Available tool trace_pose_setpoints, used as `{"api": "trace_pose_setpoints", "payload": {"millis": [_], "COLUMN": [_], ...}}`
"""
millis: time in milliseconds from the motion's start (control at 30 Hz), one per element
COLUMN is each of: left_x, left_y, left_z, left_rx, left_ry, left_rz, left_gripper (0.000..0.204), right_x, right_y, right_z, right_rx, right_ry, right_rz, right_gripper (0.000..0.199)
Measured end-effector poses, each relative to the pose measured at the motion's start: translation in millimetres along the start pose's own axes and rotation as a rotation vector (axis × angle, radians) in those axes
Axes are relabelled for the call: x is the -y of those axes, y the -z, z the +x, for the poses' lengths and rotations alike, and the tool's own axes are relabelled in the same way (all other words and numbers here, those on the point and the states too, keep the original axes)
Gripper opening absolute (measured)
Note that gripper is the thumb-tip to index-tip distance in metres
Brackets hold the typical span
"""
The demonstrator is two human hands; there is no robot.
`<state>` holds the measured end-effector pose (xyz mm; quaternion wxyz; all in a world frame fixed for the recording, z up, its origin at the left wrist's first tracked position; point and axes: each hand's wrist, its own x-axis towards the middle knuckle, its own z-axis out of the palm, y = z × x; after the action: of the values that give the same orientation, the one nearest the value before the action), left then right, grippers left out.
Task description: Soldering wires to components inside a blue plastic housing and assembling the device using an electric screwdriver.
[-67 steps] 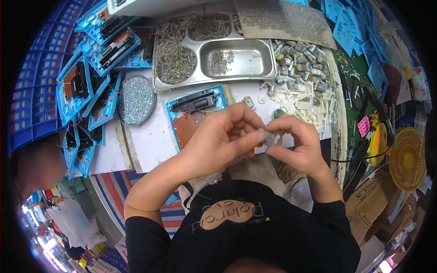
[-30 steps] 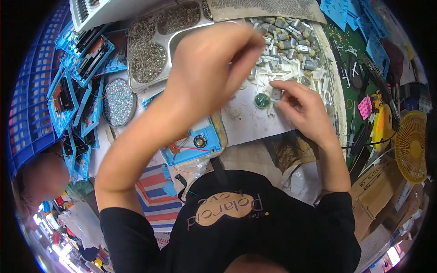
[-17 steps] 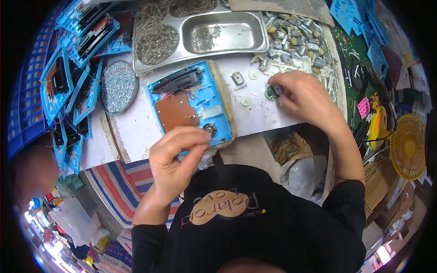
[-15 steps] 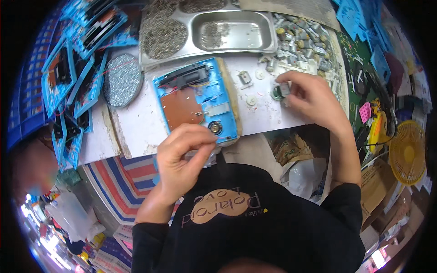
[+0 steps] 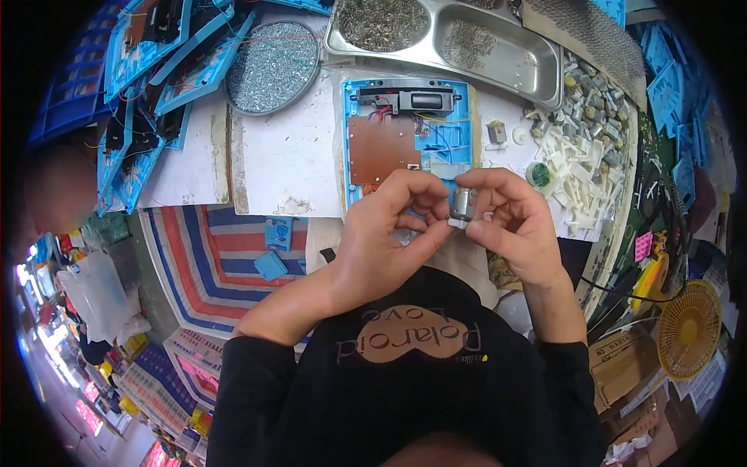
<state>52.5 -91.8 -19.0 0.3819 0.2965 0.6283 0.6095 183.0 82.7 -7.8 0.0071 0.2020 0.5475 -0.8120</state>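
Motor (image 5: 461,205) between hands, screw-filled tray (image 5: 498,48) beyond

A steel tray (image 5: 537,74), a round screw dish (image 5: 272,66), a yellow fan (image 5: 689,331).

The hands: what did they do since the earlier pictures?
The left hand came up from near the body to meet the right hand; both now pinch a small metal motor. The blue board and steel tray stayed on the table.

Black long-sleeved sweatshirt, tan heart-shaped chest patch, bare hands (image 5: 459,233).
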Motion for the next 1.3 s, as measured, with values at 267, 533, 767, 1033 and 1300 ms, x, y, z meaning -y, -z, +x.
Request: {"api": "trace_pose_setpoints", "payload": {"millis": [267, 533, 767, 1033, 1300], "left_x": [-0.7, -0.6, 4.5, -1.3, 2.7], "left_y": [0.5, 9.0, 17.7, 23.4, 18.0], "left_z": [-0.7, 8.2, 10.6, 9.1, 9.3], "left_rx": [0.024, -0.023, 0.006, 0.049, -0.015], "left_ry": [-0.022, -0.513, -0.664, -0.494, -0.536], "left_rz": [-0.004, 0.493, 0.477, 0.422, 0.463], "left_gripper": [0.032, 0.035, 0.036, 0.033, 0.030], "right_x": [-3.5, 0.7, 20.2, 10.7, 10.8], "right_y": [-3.6, -2.8, 1.8, -0.1, -1.9], "right_z": [-2.0, 1.8, 8.9, 12.7, 4.3], "right_rx": [-0.053, -0.141, 0.004, -0.012, 0.027], "right_ry": [0.056, 0.359, 0.473, 0.796, 0.733], "right_rz": [-0.012, -0.608, -0.718, -0.885, -0.876], "right_gripper": [0.048, 0.052, 0.038, 0.043, 0.041]}}
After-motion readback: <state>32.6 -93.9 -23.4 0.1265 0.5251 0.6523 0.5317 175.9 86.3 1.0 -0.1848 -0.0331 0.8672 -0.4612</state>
